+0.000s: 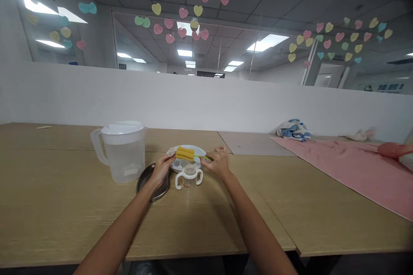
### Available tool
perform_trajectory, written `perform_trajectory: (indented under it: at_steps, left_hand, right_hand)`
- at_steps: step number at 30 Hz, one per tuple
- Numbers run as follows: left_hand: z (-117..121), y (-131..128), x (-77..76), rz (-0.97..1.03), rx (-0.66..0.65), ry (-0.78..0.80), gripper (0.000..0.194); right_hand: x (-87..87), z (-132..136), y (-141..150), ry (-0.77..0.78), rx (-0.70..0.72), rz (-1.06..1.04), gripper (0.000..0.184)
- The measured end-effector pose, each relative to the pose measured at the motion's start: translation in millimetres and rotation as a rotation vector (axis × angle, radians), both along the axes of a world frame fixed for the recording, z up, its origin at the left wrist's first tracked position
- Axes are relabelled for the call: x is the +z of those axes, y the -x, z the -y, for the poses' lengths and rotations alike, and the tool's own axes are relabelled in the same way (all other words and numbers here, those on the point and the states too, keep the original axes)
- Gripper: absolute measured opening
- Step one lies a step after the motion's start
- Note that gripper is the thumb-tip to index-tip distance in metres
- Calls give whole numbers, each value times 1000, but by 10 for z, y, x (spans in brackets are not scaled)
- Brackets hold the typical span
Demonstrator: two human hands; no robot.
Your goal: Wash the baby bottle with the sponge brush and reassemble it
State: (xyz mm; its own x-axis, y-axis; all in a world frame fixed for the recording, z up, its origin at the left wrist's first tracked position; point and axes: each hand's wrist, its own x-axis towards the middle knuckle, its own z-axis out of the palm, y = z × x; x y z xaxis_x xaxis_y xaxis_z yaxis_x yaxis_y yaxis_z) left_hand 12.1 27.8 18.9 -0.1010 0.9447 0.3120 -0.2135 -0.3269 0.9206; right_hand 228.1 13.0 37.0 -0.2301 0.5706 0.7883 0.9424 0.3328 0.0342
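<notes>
Above a white plate (187,159), my right hand (219,162) holds the green handle of a yellow sponge bottle brush (185,153). My left hand (163,168) is up against the sponge's left end, and a small whitish piece (170,151) shows just behind its fingers. I cannot tell if that hand grips either one. A clear two-handled sippy cup (189,181) stands between my hands, in front of the plate. To the left stand a clear plastic pitcher with a white lid (124,154) and a dark metal kidney dish (152,181), partly under my left wrist.
The items stand on a light wooden table (54,193) with seams between its panels. A white partition (193,103) runs along the far side. A pink cloth (342,167) lies to the right, with a crumpled blue-and-white cloth (293,131) beyond it.
</notes>
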Motion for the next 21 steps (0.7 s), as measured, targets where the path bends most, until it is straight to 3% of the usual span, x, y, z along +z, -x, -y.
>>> perform_trajectory:
  at_steps: [3, 7, 14, 21]
  left_hand:
    - [-6, 6, -8, -9, -19, -25, 36]
    - [-61, 63, -33, 5, 111, -87, 34]
    - [-156, 178, -71, -20, 309, -118, 42]
    - [-165, 276, -46, -344, 415, -107, 28]
  right_hand:
    - [-14, -10, -38, 11, -11, 45, 35]
    - [-67, -40, -56, 50, -14, 123, 33]
    - [-80, -62, -67, -24, -124, -55, 37]
    - [-70, -35, -33, 62, -236, -104, 34]
